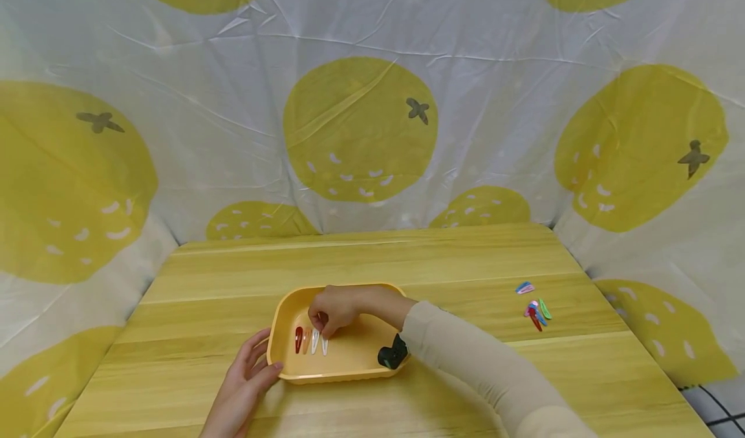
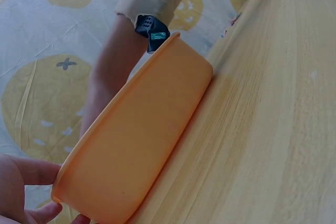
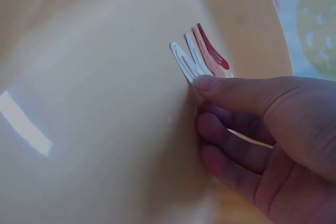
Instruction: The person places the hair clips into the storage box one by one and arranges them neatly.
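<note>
An orange-yellow tray (image 1: 355, 376) stands on the table. Inside its left part lie a dark red clip (image 1: 299, 339), an orange clip (image 1: 306, 341) and two white clips (image 1: 315, 341) in a row. My right hand (image 1: 336, 308) reaches into the tray; in the right wrist view the thumb and fingers of this hand (image 3: 262, 129) pinch the lower end of the nearest white clip (image 3: 182, 62). My left hand (image 1: 247, 380) holds the tray's left rim, with thumb and fingertips against the wall (image 2: 121, 145) in the left wrist view.
Several coloured clips (image 1: 535, 315) lie in a small group on the right of the wooden table (image 1: 465, 257), with a blue and pink pair (image 1: 525, 288) just behind them. A black device (image 1: 392, 352) at the right wrist overlaps the tray's right side. A fruit-patterned cloth (image 1: 361, 24) hangs behind.
</note>
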Demonstrator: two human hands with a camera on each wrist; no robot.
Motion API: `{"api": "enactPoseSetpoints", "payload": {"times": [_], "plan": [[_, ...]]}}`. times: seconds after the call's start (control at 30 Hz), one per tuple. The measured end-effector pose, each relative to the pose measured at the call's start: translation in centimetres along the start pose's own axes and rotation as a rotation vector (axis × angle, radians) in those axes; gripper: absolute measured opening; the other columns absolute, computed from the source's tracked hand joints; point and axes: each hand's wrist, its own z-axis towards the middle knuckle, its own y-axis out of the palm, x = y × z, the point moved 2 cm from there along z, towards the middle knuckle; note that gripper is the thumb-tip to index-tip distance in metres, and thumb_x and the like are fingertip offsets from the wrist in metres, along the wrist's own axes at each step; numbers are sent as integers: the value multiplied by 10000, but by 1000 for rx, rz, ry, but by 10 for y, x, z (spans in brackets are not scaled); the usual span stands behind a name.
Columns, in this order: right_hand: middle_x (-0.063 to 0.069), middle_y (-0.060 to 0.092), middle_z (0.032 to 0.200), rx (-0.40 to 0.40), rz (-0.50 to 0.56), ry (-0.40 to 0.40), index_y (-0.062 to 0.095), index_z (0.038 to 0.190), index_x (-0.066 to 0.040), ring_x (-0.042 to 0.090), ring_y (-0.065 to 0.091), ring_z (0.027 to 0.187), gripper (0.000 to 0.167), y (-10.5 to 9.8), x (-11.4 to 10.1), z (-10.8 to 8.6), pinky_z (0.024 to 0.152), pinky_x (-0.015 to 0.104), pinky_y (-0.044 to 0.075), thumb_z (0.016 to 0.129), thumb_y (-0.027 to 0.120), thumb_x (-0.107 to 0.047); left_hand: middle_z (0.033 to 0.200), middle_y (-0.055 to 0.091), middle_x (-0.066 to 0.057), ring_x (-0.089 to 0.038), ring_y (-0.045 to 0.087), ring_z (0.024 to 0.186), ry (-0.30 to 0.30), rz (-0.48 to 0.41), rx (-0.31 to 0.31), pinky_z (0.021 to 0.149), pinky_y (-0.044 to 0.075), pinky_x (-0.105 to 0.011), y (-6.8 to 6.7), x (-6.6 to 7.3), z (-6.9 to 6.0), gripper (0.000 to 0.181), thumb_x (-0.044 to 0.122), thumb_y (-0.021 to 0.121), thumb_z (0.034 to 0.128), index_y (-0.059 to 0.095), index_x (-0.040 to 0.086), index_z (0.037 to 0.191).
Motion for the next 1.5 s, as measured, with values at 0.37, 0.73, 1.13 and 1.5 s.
{"api": "enactPoseSetpoints", "payload": {"times": [0.37,0.73,1.13,1.5], "plan": [[-93,570,744,3,-27,24,656,819,-153,36,504,681,180,2,-3,2,640,146,405,900,809,-104,1544,354,-245,-216,492,1282,-1,-7,0,909,529,-268,0,0,-1,692,-70,604,969,286,30,1575],[-104,586,755,1,-58,39,665,830,-162,30,517,683,169,2,-5,4,640,144,414,896,818,-131,1567,333,-244,-379,368,1390,-14,-16,-8,926,524,-281,-2,0,-2,702,-74,590,977,264,40,1587],[-106,586,752,5,-94,49,668,831,-165,38,521,691,170,-1,-8,3,636,149,413,900,823,-161,1559,326,-266,-420,347,1399,1,-32,-11,920,518,-266,0,2,-3,692,-66,586,981,264,26,1586],[-103,589,770,26,-94,3,688,859,-144,42,513,692,122,-8,-6,-9,647,149,417,880,808,-130,1553,335,-276,-435,347,1399,12,-43,-11,922,519,-268,1,1,-2,695,-79,583,971,269,20,1583]]}}
